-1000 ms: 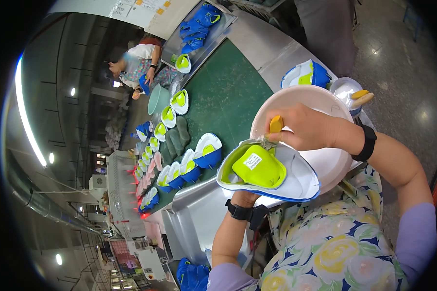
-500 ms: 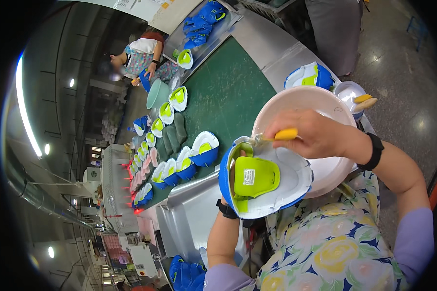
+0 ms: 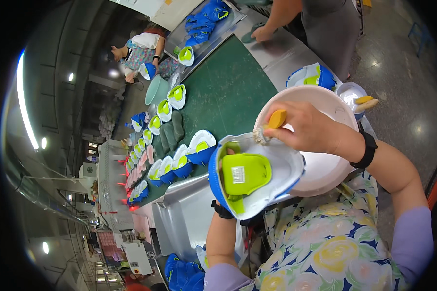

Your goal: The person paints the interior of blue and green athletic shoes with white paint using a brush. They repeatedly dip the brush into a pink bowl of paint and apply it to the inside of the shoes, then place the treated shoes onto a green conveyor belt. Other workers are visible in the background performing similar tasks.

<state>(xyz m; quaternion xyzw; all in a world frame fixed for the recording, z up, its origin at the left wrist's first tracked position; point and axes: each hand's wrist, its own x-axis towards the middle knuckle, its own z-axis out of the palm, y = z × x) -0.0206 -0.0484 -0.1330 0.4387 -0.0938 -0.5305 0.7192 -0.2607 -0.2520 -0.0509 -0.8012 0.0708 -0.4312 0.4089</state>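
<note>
A blue shoe upper [image 3: 289,167] with white lining and a lime-green tongue lies sole side up before me, partly over a pale pink basin [image 3: 331,169]. My left hand [image 3: 230,152] grips the upper from beneath; only bits of its fingers show through the opening. In my right hand [image 3: 303,127] is a brush [image 3: 277,119] with a yellow handle, pinched between thumb and fingers. Its pale bristles touch or nearly touch the white edge of the upper, beside the basin's rim.
Rows of similar uppers [image 3: 201,145] and dark green insoles [image 3: 169,138] line the green conveyor belt [image 3: 228,92]. A metal cup [image 3: 350,92] with yellow-handled tools stands beyond the basin. One co-worker [image 3: 150,48] holds an upper; another's hand [image 3: 263,34] reaches over the far metal table.
The upper has shifted slightly left. My right hand has tilted the brush handle upward and brought the bristles along the white edge. A co-worker's arm has come in at the top.
</note>
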